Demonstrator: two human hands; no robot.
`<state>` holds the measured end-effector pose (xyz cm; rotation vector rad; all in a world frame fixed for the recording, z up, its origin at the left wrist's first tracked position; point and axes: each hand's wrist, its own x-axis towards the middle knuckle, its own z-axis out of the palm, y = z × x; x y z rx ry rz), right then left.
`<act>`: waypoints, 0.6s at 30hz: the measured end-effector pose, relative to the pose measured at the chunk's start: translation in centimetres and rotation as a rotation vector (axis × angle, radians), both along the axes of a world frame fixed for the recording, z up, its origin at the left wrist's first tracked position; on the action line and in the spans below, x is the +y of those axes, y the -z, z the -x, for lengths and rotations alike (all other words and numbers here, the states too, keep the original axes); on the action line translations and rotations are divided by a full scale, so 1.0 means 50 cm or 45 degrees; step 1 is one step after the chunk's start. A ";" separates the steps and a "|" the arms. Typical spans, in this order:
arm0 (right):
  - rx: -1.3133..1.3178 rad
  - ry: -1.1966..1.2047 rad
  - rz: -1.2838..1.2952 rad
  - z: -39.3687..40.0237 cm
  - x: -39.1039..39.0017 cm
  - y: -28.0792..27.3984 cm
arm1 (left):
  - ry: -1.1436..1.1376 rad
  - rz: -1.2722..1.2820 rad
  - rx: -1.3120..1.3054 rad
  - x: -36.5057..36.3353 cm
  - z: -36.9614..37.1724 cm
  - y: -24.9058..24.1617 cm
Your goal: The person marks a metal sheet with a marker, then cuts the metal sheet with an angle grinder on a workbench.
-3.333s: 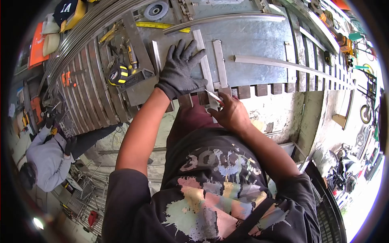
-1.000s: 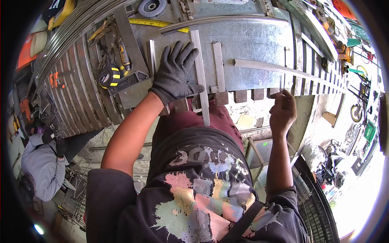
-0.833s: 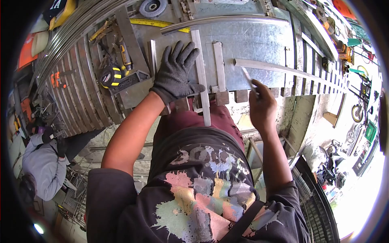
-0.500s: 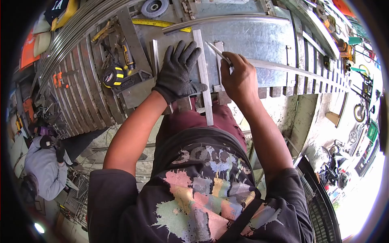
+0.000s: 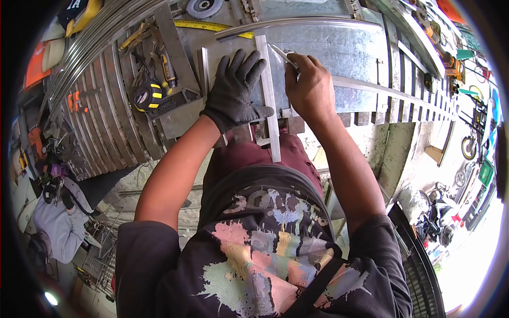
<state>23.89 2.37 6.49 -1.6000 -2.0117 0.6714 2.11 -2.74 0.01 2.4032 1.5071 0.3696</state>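
Note:
My left hand point(image 5: 237, 90), in a dark grey glove, lies with its fingers spread on the left side of a flat metal bar point(image 5: 269, 95), its thumb touching the bar. The bar runs across the metal sheet point(image 5: 339, 50) and over the table's near edge. Bare and closed, my right hand point(image 5: 310, 87) grips a thin pen-like tool point(image 5: 282, 55), whose tip is near the bar's upper right side. A curved metal strip point(image 5: 302, 21) and a yellow measuring tape blade point(image 5: 204, 25) lie beyond the bar's far end.
A tape measure point(image 5: 148, 97) and a yellow-handled tool point(image 5: 168, 71) lie at left beside a metal angle frame point(image 5: 183, 58). A grinding disc point(image 5: 204, 7) is at the top. A long bar point(image 5: 392, 91) extends right. Another person point(image 5: 59, 222) is at the lower left.
My right hand has moved slightly up and left, bringing the tool's tip closer to the bar. The other person's head and arms have shifted.

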 end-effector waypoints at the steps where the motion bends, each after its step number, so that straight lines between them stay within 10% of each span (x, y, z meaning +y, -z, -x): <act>1: 0.002 -0.003 -0.010 0.000 0.001 0.001 | 0.000 -0.003 -0.001 0.000 0.000 0.001; 18: -0.073 -0.120 0.189 -0.019 -0.021 -0.032 | -0.009 -0.020 0.006 -0.001 -0.002 0.005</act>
